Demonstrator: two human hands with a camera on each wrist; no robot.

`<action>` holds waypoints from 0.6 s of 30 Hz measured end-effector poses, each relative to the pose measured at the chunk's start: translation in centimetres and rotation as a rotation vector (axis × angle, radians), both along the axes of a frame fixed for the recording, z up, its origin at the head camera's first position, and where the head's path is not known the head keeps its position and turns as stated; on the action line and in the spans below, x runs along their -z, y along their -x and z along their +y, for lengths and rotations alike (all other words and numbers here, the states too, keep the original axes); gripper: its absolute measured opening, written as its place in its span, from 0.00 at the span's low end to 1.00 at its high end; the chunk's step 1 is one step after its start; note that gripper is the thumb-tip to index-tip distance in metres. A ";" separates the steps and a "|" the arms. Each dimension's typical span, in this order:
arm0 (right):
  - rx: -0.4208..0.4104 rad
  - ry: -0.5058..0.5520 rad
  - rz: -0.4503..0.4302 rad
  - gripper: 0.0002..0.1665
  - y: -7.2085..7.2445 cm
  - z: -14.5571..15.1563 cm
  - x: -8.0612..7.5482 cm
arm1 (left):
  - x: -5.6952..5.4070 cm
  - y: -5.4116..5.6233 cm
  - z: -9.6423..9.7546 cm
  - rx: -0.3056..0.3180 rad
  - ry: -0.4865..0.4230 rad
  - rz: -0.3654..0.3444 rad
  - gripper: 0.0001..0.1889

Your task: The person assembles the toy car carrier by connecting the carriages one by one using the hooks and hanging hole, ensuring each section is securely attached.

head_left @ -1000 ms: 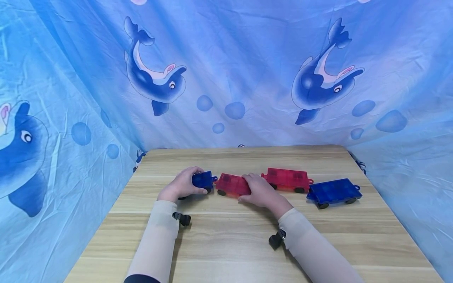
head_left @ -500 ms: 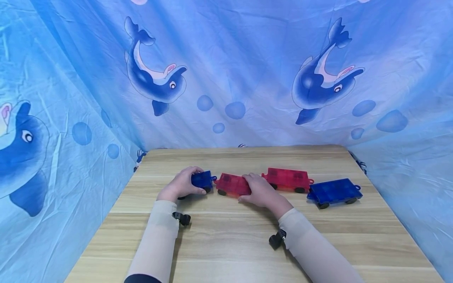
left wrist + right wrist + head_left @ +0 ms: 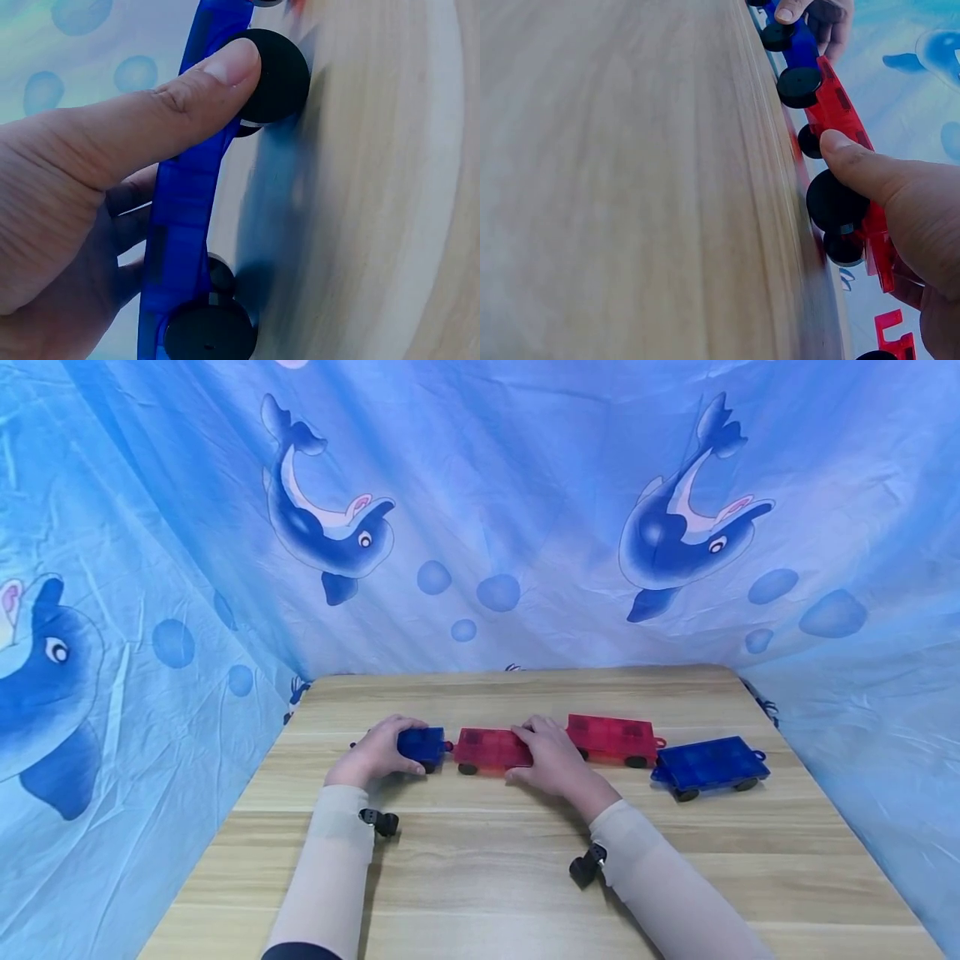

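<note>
Wood-grain table sees nose-to-tail meeting

L hand grips blue toy wagon, R hand red toy wagon, couplings meeting btwn; hooked or not, can't tell. Keeping both level, in line prob. helps. To R: 2nd blue wagon, then 2nd red wagon just past R hand. Behind: dolphin-print curtain.

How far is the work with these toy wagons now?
Done: left blue wagon apparently meets left red wagon. In hand: left grip holds the blue, right grip the red. Remaining, probably: joining right red wagon, which stands apart; its link to right blue wagon is unclear.
</note>
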State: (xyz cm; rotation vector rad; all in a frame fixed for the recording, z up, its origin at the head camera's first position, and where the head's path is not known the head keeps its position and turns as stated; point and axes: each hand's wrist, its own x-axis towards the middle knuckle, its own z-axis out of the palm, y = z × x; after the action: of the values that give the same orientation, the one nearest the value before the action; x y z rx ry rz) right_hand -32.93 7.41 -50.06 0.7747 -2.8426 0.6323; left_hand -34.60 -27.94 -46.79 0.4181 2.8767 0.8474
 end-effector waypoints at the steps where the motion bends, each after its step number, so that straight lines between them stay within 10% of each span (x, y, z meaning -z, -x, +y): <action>1: -0.001 0.001 0.006 0.55 0.1 0.0 -0.1 | 0.0 0.0 -0.1 -0.004 0.003 -0.003 0.46; 18: 0.038 0.073 -0.019 0.50 0.6 0.1 0.0 | -0.7 -0.4 -1.9 -0.009 -0.030 -0.044 0.46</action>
State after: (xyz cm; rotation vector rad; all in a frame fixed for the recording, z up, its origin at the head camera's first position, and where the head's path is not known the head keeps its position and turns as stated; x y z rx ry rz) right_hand -33.52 7.48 -50.07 0.7049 -2.8263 0.7373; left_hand -34.23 -29.81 -46.13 0.3846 2.8313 0.8912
